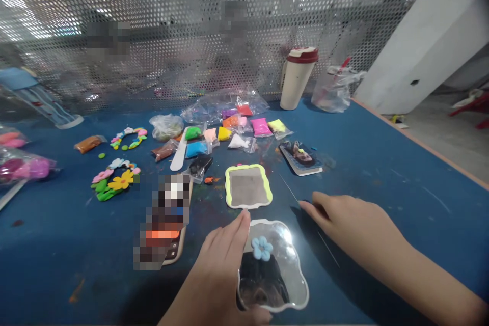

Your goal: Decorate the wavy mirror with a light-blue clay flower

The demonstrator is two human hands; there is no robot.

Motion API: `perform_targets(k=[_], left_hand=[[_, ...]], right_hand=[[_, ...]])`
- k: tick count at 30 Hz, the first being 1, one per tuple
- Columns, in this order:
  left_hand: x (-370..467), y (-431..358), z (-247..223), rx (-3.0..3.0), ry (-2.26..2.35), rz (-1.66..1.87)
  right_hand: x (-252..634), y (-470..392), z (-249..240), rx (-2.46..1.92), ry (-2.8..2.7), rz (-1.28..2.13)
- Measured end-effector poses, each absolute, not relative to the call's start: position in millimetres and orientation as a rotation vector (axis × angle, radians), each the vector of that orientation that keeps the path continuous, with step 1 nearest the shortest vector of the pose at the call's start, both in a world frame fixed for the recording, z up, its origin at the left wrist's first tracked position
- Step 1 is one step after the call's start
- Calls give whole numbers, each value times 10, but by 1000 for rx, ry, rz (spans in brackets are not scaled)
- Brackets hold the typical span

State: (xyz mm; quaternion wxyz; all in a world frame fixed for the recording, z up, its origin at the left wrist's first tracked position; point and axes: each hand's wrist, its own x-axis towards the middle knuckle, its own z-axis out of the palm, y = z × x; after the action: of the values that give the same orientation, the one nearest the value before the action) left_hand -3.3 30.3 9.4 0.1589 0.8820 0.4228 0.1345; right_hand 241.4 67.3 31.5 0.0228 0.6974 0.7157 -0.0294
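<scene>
the left hand [222,260] is bare, its fingers [240,229] slim and gently tapered. the left forearm [183,310] is uncovered as far as the bottom edge of view. the right hand [344,216] is bare too, smooth across the back, and the right forearm [412,270] is uncovered down to the lower right corner.

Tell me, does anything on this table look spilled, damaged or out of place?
Slightly: an orange scrap lies loose beside the black packet, outside any bag, and an orange smear marks the blue table at left front. The mirror bearing a blue flower, touched by the left hand, shows no clear damage.
</scene>
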Motion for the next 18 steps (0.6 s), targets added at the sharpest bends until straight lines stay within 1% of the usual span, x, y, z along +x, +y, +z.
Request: perform_targets(k=[4, 8, 12, 16, 18], left_hand=[[-28, 356, 111, 2519, 1238, 450], [-40, 421, 108, 2519, 1179, 417], [-53, 485, 97, 2582, 1133, 447], [-49, 577, 74, 2655, 1177, 506], [-48, 623, 62, 2663, 1158, 511]], right_hand=[[2436, 777, 418, 2158, 2311, -61], [2318, 1159, 549, 2006, 2549, -71], [2012, 2001, 636, 1872, 2760, 4], [1734, 2980, 718, 1981, 2821, 236], [1692, 3339, 731, 1999, 2825, 293]])
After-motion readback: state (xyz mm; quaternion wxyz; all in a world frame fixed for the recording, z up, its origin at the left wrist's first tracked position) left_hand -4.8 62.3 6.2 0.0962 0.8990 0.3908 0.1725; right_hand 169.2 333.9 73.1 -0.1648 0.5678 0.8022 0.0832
